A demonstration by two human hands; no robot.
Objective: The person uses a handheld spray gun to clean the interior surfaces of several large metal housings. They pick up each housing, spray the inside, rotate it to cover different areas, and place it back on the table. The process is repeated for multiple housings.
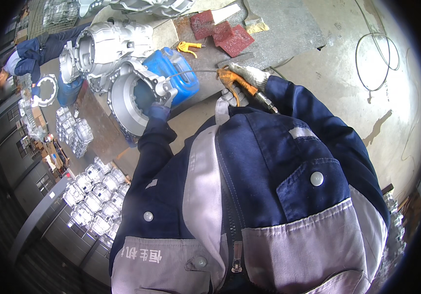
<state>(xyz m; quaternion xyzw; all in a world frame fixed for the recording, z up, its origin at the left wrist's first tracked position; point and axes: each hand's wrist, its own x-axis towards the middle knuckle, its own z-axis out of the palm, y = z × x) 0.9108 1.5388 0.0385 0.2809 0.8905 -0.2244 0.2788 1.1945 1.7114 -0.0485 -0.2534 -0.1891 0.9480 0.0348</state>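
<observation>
My right hand, in a whitish work glove, is wrapped around an orange air blow gun with a metal hose coupling at its rear. Its long thin nozzle points left, the tip reaching a boss of a cast aluminium housing. That housing has a wide round opening with a toothed inner rim and stands tilted at the bench's near edge. My left hand, gloved, grips the housing's right lower rim; its fingers are partly hidden. Directly behind the housing is a blue plastic jerrycan.
A larger aluminium casting stands behind. Three red abrasive pads and a yellow blow gun lie on the bench. A co-worker bends over a ring-shaped casting. Stacked castings fill the lower left; a coiled hose lies right.
</observation>
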